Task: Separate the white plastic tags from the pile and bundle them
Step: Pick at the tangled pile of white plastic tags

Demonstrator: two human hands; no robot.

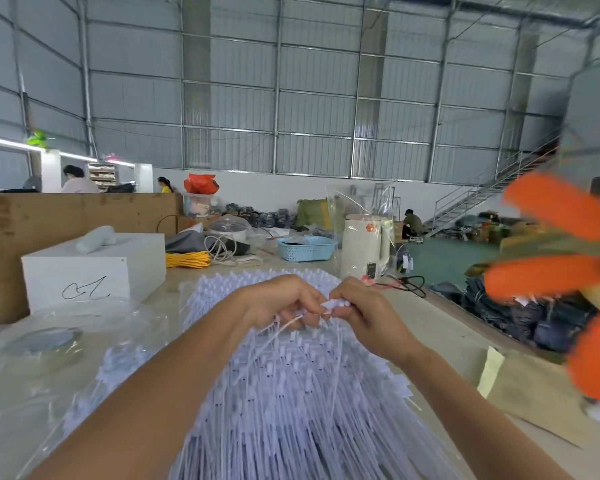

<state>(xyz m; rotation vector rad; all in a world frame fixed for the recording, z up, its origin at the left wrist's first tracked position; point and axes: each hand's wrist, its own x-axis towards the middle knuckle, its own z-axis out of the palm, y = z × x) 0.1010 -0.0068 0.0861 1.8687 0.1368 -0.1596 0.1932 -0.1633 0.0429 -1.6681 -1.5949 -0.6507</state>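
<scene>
A big pile of white plastic tags (291, 403) covers the table in front of me, spreading from the middle down to the bottom edge. Above its far half, my left hand (281, 301) and my right hand (364, 310) meet with fingers curled. Between them they pinch a small bunch of tag heads (335, 304), and thin white strands trail down from it into the pile. My left forearm lies over the left side of the pile and hides part of it.
A white box (94, 268) stands at the left, with clear plastic bags (35, 351) in front of it. Behind the pile are yellow cord (187, 259), a blue basket (307, 248) and a white kettle (362, 249). Blurred orange blades (548, 275) fill the right edge.
</scene>
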